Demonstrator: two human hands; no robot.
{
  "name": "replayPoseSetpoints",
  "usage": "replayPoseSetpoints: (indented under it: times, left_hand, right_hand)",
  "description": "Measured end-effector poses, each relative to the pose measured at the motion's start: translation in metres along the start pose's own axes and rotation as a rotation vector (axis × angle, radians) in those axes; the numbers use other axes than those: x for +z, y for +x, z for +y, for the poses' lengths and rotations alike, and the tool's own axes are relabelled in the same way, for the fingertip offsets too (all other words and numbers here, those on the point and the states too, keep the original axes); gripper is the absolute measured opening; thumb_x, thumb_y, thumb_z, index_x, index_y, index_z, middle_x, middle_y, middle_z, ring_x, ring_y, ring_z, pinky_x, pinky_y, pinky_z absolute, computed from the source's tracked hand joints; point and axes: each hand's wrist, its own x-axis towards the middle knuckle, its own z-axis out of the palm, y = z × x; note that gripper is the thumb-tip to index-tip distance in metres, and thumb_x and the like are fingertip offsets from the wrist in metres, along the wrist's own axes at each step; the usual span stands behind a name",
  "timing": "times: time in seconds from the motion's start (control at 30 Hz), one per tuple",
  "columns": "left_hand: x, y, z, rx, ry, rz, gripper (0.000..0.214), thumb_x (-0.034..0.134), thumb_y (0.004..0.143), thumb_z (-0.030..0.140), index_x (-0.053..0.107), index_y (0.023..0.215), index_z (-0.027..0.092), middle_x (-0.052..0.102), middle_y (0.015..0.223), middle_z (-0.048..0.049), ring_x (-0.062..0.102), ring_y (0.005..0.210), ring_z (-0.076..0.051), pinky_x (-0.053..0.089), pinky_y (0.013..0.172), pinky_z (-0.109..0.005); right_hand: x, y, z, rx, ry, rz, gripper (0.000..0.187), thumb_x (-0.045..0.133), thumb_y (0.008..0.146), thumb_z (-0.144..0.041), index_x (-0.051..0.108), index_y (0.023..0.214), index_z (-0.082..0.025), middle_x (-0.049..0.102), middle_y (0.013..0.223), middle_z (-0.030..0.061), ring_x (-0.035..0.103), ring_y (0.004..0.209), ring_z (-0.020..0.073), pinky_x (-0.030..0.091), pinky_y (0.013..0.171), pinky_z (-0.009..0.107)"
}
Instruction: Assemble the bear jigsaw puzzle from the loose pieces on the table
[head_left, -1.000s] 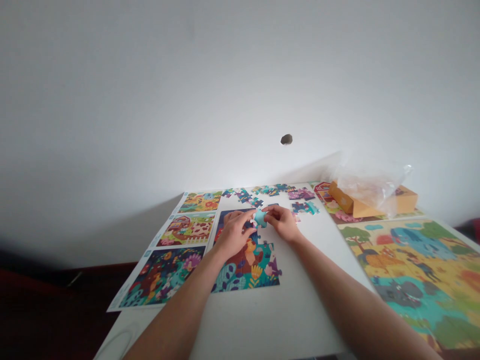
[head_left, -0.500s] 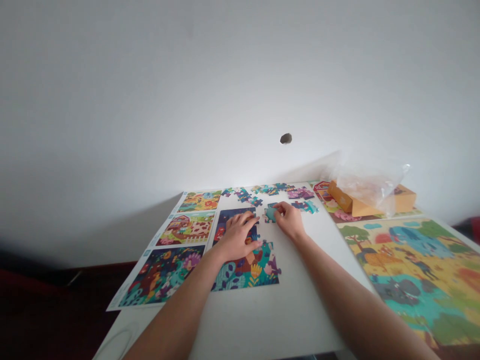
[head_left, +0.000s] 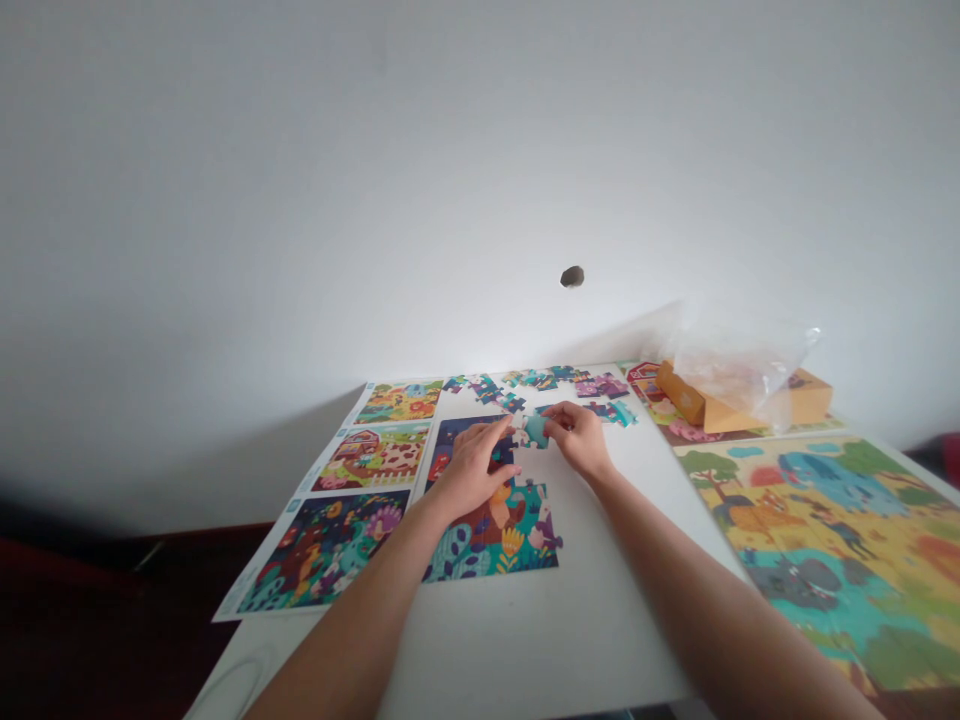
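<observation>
A partly joined jigsaw puzzle [head_left: 517,545] with a dark, leafy picture lies flat on the white table [head_left: 495,640]. My left hand [head_left: 474,468] rests on its upper part with the fingers stretched out. Between the thumb and fingers of my right hand [head_left: 576,437] is a teal puzzle piece [head_left: 535,430], close against the puzzle's upper right edge. Whether the two interlock I cannot tell. Loose puzzle pieces [head_left: 491,388] lie beyond my hands, and a few more [head_left: 619,413] lie just past my right hand.
A reference sheet with several pictures [head_left: 382,458] lies to the left. On the right are a finished animal puzzle [head_left: 840,540] and, behind it, a yellow box [head_left: 810,402] with a clear plastic bag [head_left: 739,365] on it. A wall with a hole [head_left: 572,277] rises behind the table.
My right hand has shifted the teal piece slightly left, up to the puzzle's edge. The fingers of my left hand have straightened and drawn closer together on the puzzle.
</observation>
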Motion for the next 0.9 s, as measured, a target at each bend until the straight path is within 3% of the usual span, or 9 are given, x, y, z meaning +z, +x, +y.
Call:
replayPoseSetpoints:
  times: [0.17, 0.33, 0.5, 0.63, 0.77, 0.9]
  left_hand:
    - [-0.001, 0.002, -0.002, 0.046, -0.061, 0.105, 0.057, 0.072, 0.085, 0.030, 0.052, 0.138, 0.026, 0.070, 0.115, -0.0081, 0.060, 0.115, -0.026, 0.045, 0.102, -0.045]
    - [-0.004, 0.002, 0.003, 0.038, -0.049, 0.112, 0.048, 0.073, 0.084, 0.031, 0.059, 0.129, 0.026, 0.070, 0.106, -0.0069, 0.062, 0.110, -0.025, 0.047, 0.099, -0.043]
    - [-0.009, 0.003, 0.010, 0.057, -0.055, 0.076, 0.046, 0.072, 0.085, 0.031, 0.058, 0.128, 0.027, 0.070, 0.108, -0.0054, 0.059, 0.113, -0.025, 0.044, 0.101, -0.043]
    - [-0.016, 0.000, 0.013, 0.049, 0.006, -0.017, 0.055, 0.071, 0.083, 0.038, 0.054, 0.134, 0.025, 0.063, 0.127, -0.0093, 0.052, 0.123, -0.028, 0.039, 0.106, -0.047]
    - [-0.019, -0.006, 0.009, 0.027, 0.103, -0.234, 0.079, 0.076, 0.073, 0.055, 0.050, 0.141, 0.025, 0.042, 0.150, -0.0162, 0.037, 0.137, -0.039, 0.032, 0.110, -0.059]
    - [-0.018, -0.008, 0.006, 0.010, 0.145, -0.297, 0.081, 0.076, 0.070, 0.058, 0.051, 0.142, 0.030, 0.035, 0.155, -0.0160, 0.029, 0.142, -0.042, 0.026, 0.112, -0.064]
  right_hand:
    - [0.004, -0.004, -0.006, -0.052, 0.048, -0.097, 0.017, 0.057, 0.073, -0.024, 0.067, 0.085, -0.017, 0.069, 0.064, 0.0010, 0.058, 0.060, 0.0149, 0.043, 0.064, 0.027]
    - [0.004, -0.004, -0.006, -0.081, -0.008, -0.099, 0.016, 0.061, 0.079, -0.033, 0.066, 0.078, -0.018, 0.068, 0.069, 0.0013, 0.056, 0.063, 0.0139, 0.041, 0.064, 0.026]
    - [0.006, -0.001, 0.002, -0.131, 0.008, -0.187, 0.027, 0.063, 0.077, -0.029, 0.070, 0.101, -0.018, 0.062, 0.066, -0.0025, 0.049, 0.060, 0.0120, 0.039, 0.061, 0.025]
    - [0.007, -0.001, 0.006, -0.092, 0.053, -0.213, 0.021, 0.061, 0.078, -0.030, 0.071, 0.090, -0.016, 0.061, 0.064, -0.0009, 0.050, 0.058, 0.0123, 0.038, 0.058, 0.025]
    - [0.004, 0.000, 0.005, -0.030, 0.104, -0.176, 0.018, 0.061, 0.075, -0.032, 0.068, 0.082, -0.016, 0.066, 0.067, 0.0019, 0.055, 0.058, 0.0134, 0.041, 0.058, 0.025]
    - [-0.004, 0.000, 0.000, -0.017, 0.103, -0.304, 0.017, 0.064, 0.072, -0.031, 0.068, 0.077, -0.016, 0.065, 0.064, 0.0017, 0.053, 0.055, 0.0130, 0.038, 0.053, 0.025]
